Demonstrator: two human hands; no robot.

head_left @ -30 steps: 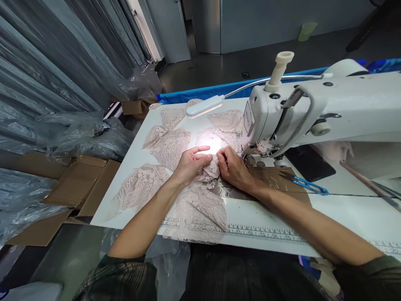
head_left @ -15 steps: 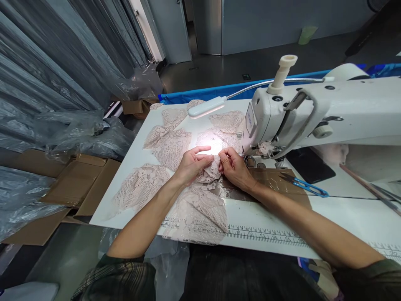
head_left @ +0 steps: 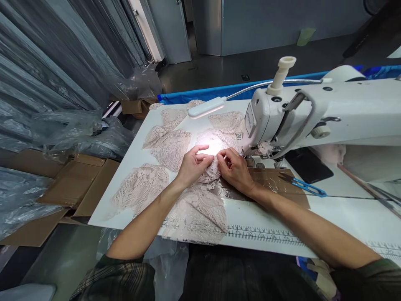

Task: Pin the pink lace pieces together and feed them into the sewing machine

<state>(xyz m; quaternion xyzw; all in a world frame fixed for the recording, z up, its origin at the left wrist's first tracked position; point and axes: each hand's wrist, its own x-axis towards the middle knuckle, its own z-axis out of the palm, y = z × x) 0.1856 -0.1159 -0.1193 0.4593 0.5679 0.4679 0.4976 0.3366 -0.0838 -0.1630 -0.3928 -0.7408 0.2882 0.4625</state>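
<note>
Under the lamp's glare, my left hand (head_left: 194, 165) pinches the edge of a pale pink lace piece (head_left: 210, 172) between thumb and fingers, its index finger partly stretched out. Close beside it, my right hand (head_left: 231, 166) grips the same lace edge with thumb and fingertips. The fabric hangs below both hands onto the table. More lace pieces (head_left: 171, 149) lie to the left and behind, and another one (head_left: 200, 213) spreads toward the front edge. Just right of my right hand stands the needle end of a white sewing machine (head_left: 258, 121).
A small lamp (head_left: 206, 108) on a bendy neck hangs over the work. Blue thread snips (head_left: 308, 187) and a dark phone (head_left: 308, 164) lie right, under the machine arm. A printed ruler (head_left: 266, 235) runs along the table's front. Cardboard boxes (head_left: 73, 179) stand on the floor at left.
My right hand's fingertips have shifted slightly left, closer to my left hand, on the lace edge. My left hand stays nearly still, and the other lace pieces lie as before.
</note>
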